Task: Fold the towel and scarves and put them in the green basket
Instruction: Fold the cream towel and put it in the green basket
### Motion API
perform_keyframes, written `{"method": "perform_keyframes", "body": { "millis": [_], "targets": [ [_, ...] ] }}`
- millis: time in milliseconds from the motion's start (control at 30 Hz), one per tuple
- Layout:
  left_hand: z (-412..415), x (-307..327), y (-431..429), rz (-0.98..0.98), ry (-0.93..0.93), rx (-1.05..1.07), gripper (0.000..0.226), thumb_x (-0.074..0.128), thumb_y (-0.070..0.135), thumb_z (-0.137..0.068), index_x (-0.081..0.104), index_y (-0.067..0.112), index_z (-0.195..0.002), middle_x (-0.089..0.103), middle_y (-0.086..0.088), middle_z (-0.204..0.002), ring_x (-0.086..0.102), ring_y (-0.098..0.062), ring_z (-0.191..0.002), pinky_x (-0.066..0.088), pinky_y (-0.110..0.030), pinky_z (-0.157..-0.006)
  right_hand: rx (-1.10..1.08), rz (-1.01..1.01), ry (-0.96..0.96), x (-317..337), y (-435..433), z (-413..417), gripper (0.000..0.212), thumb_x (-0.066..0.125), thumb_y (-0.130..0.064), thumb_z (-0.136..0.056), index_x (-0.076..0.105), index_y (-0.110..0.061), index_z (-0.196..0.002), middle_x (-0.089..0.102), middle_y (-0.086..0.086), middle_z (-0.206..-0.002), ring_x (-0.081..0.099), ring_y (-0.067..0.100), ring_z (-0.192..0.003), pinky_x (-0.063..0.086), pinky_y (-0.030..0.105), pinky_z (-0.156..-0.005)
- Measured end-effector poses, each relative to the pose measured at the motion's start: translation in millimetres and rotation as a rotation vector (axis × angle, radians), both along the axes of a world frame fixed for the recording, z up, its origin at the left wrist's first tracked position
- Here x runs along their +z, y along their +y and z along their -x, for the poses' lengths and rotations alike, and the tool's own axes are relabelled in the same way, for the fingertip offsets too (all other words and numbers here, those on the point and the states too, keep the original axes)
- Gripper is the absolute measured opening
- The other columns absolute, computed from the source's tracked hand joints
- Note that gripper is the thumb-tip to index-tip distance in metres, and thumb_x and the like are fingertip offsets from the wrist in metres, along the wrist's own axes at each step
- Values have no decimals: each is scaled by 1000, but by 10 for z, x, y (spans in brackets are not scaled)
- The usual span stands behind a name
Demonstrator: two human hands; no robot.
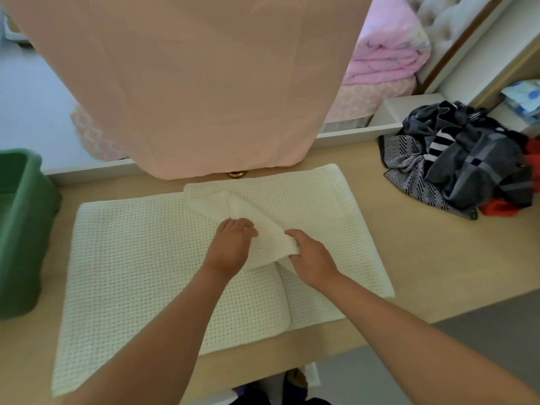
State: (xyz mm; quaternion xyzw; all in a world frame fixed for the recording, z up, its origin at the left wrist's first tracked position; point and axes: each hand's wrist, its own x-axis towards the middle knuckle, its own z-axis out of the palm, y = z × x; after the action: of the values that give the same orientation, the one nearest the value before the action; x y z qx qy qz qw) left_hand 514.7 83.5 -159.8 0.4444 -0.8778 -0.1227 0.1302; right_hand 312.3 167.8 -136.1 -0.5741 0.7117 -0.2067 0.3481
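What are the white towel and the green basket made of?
The white towel looks like soft matte woven cotton, probably, going by its waffle grid of little dimples. The green basket looks like smooth, dull plastic: plain, stiff walls with a rounded rim.

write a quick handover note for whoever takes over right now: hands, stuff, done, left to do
Hands: left hand lies on the towel where it is lifted, grip unclear; right hand pinches the lifted edge.
Things: towel spread on the table, partly folded; scarves in a loose pile at far right; green basket at the left edge of view.
Done: towel fold begun.
Left: finish the towel, fold the scarves, put all in the basket.
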Motion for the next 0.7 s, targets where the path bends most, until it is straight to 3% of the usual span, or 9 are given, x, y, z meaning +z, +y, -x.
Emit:
{"method": "perform_keyframes", "body": {
  "millis": [67,133,200,267,300,367,467,567,700],
  "targets": [
    [4,137,116,-198,45,215,35,56,29,-97,57,15,-129,42,-9,-146,48,-28,-125,37,-45,-106,-3,20,-60,108,-3,-53,15,52,-27,-99,66,-22,-100,66,-8,-84,58,7,-69,46,28,-63],
    [69,308,232,-489,234,551,59,55,47,-95,40,15,-143,34,-7,-148,46,-27,-126,44,-40,-98,24,40,-120,219,-2,-143,26,50,-34,-99,65,-18,-84,66,-4,-75,58,13,-64,46,34,-58],
    [160,459,298,-847,520,743,57,46,54,-97,46,15,-139,54,-5,-133,60,-24,-112,46,-28,-86,74,65,-131,337,4,-234,28,51,-41,-96,66,-20,-86,67,-3,-76,62,16,-67,49,38,-60],
    [183,553,345,-1059,595,725,34,44,43,-102,63,17,-112,67,3,-100,65,-18,-92,44,-19,-68,128,87,-105,415,10,-285,26,54,-45,-94,68,-24,-89,68,-8,-77,63,12,-69,50,34,-63],
    [153,572,368,-1073,564,674,23,48,33,-102,64,18,-103,64,7,-90,65,-18,-91,43,-16,-64,148,84,-87,457,20,-302,26,55,-47,-94,70,-25,-90,68,-10,-79,63,9,-71,50,31,-64],
    [63,623,437,-985,575,698,15,53,24,-99,65,18,-104,65,8,-91,65,-18,-92,45,-18,-66,180,71,-38,517,51,-321,29,57,-53,-91,70,-27,-95,69,-13,-82,63,6,-75,51,26,-67],
    [-185,828,529,-781,754,857,31,46,30,-100,54,11,-124,62,-4,-113,59,-20,-98,49,-34,-81,241,76,58,552,98,-364,23,62,-39,-90,68,-29,-109,67,-12,-95,64,10,-85,52,28,-71],
    [-548,986,573,-580,648,894,30,39,24,-103,42,5,-126,53,-6,-110,53,-20,-92,42,-35,-76,339,29,188,537,127,-462,41,57,-8,-89,61,-27,-125,57,-3,-110,59,17,-98,46,26,-78],
    [-1098,1075,705,-437,432,846,22,37,18,-104,38,5,-122,58,-13,-105,52,-14,-74,41,-33,-62,401,-10,320,538,148,-762,50,52,1,-87,59,-27,-128,53,-1,-119,56,19,-107,48,31,-88]
  ]
}}
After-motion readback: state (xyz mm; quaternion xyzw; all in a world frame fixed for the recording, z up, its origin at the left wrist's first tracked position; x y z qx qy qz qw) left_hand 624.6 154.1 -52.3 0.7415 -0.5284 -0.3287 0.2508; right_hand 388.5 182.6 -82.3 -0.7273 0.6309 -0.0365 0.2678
